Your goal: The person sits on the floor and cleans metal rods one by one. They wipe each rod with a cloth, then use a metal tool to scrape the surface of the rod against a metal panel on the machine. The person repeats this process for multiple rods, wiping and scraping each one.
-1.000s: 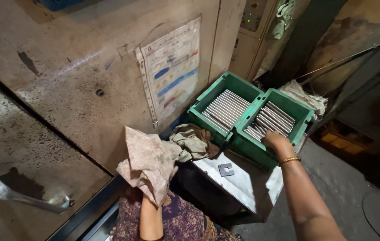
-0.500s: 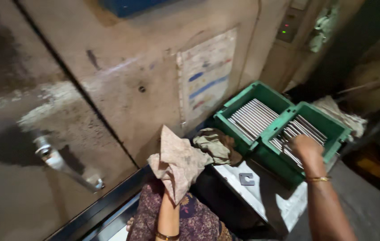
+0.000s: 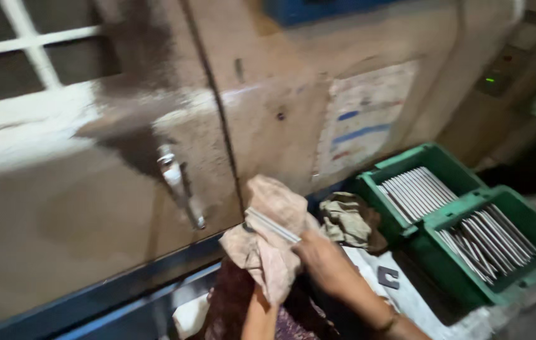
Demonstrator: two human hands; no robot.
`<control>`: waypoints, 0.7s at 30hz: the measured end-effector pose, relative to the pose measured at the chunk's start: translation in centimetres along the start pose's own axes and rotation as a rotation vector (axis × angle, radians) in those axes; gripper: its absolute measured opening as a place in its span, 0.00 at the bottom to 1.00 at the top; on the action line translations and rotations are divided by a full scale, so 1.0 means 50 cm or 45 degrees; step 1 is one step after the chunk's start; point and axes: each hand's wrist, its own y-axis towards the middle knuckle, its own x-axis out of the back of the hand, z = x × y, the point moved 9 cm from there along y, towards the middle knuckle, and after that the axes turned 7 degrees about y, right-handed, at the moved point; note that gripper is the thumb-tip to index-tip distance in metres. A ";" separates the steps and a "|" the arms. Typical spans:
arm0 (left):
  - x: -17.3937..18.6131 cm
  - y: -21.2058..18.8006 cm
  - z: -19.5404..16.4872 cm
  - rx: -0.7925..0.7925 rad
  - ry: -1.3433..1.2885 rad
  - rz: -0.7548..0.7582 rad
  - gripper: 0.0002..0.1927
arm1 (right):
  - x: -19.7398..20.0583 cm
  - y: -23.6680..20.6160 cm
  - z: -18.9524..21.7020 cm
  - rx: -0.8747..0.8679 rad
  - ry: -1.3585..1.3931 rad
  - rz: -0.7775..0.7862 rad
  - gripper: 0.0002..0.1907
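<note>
Metal strip (image 3: 272, 225): thin, flat, pale, lying on stained pink rag (image 3: 267, 249), left of green crates (image 3: 463, 208). Right hand (image 3: 321, 261) fingers pinch strip; left hand fingers hidden under rag, can't tell.

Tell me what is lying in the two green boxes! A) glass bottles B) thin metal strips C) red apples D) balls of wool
B: both green boxes hold rows of thin, flat, silvery metal strips, while the left hand holds a pale cloth with one strip lying on it.
</note>
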 end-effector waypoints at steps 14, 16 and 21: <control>0.276 -0.227 -0.324 -0.735 0.238 -0.871 0.21 | -0.290 0.038 0.266 0.319 0.717 0.338 0.17; 0.267 -0.251 -0.383 -0.852 0.303 -0.937 0.21 | -0.274 0.011 0.272 0.452 0.791 0.199 0.17; 0.182 -0.371 -0.625 -1.464 0.938 -1.281 0.20 | -0.421 -0.097 0.113 -0.106 0.802 0.972 0.11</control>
